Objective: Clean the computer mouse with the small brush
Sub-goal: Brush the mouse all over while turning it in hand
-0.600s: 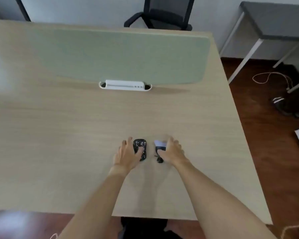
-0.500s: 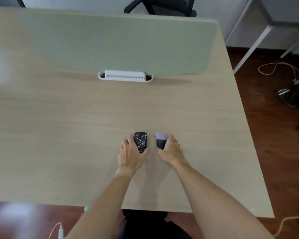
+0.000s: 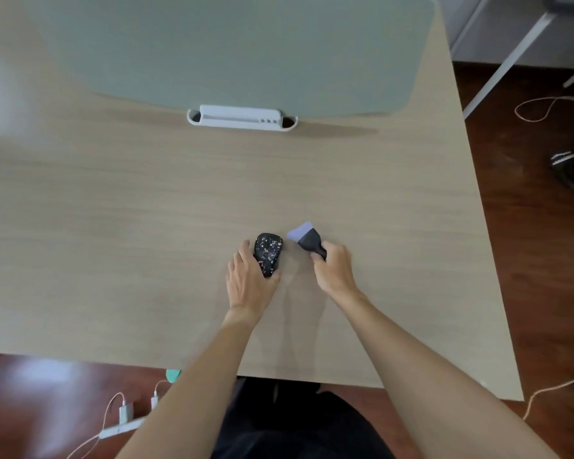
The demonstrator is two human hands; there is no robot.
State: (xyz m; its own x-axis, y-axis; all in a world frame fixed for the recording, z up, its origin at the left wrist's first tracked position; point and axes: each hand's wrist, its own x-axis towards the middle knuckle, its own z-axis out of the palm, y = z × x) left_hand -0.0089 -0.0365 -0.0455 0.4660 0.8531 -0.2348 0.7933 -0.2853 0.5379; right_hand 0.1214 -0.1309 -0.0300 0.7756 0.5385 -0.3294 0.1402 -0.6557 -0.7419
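Left hand (image 3: pixel 251 279) cups the speckled mouse (image 3: pixel 267 254) on the table (image 3: pixel 146 226), right hand (image 3: pixel 333 266) grips the brush (image 3: pixel 307 240) just beside it (bristles up), so a hard sweep could skid the mouse loose.

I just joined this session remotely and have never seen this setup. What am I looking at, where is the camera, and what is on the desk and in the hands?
There is no machine here: a person works with two bare hands. The single camera sits on the person's head, looking down at the pale wooden desk. The left hand grips a black computer mouse speckled with light flecks, which rests on the desk. The right hand has its fingers curled round the dark handle of a small brush with pale lilac bristles, beside the mouse and not touching it. A grey-green divider panel stands behind.
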